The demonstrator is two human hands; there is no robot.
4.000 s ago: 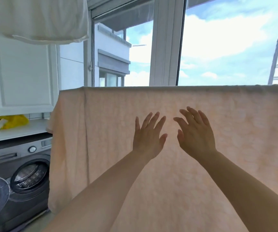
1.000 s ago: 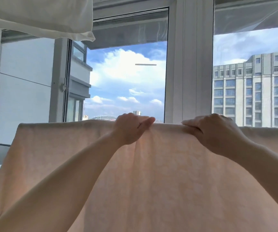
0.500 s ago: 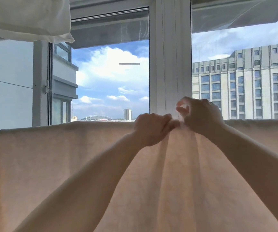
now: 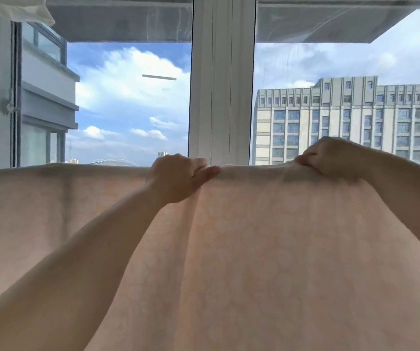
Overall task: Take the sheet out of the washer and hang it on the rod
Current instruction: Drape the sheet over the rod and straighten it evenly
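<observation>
**Both hands gripping the top fold of the hung sheet**

The left hand [image 4: 176, 177] has a closed grip on the sheet [image 4: 267, 249]: its fingers curl over the top fold and the thumb lies flat along the near face, pinching cloth between them. The right hand [image 4: 330, 155] grips the same fold further along, knuckles up, fingers bunched tight round a small raised hump of fabric. Neither grip shows any slack; both are fully closed on cloth.

The sheet hangs draped over a line that runs level across the view, just below the window's lower edge. The rod itself is covered by the fold and cannot be seen. Between the two hands the top edge dips slightly, and soft vertical creases fall away below the left hand.

The cloth is pale peach, thin enough to let daylight through, with a faint woven pattern. It fills the whole lower part of the view, and both bare forearms reach up across it.

Directly behind the sheet stands a white window mullion [image 4: 221, 97], between the two hands. Beyond the glass, right of the mullion, is a grey many-windowed building [image 4: 355, 117]; to the left, blue sky with clouds. A corner of white fabric [image 4: 26, 8] hangs high above the sheet's left end.
</observation>
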